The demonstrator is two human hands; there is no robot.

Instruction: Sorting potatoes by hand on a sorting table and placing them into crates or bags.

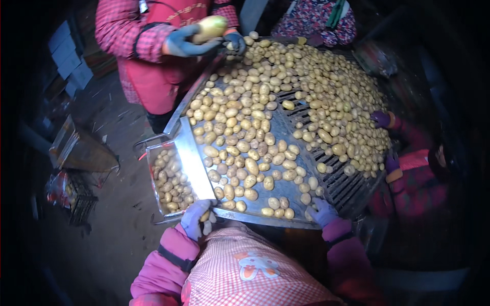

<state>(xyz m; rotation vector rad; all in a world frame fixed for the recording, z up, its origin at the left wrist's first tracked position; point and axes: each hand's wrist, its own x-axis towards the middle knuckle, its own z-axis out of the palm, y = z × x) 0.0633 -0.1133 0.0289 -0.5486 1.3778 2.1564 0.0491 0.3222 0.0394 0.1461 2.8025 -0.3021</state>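
Note:
Potatoes [251,166] of many sizes lie across a metal sorting table [291,135]. My left hand [196,219], in a pale purple glove, is at the table's near left corner, its fingers curled round a small potato [205,216]. At the near right edge of the table rests my right hand [321,212], gloved alike, its fingers reaching out beside a few potatoes [305,198]. Its grip is on nothing that I can see. Left of the table's metal chute [193,155], a clear-lined crate [151,178] holds many potatoes.
A co-worker in a red apron [153,76] stands at the far left, holding a large potato [211,29] in blue gloves. Another person's purple-gloved hand [381,119] is at the right of the heap. A slatted grate [339,178] crosses the table. A dark crate [79,204] stands on the floor.

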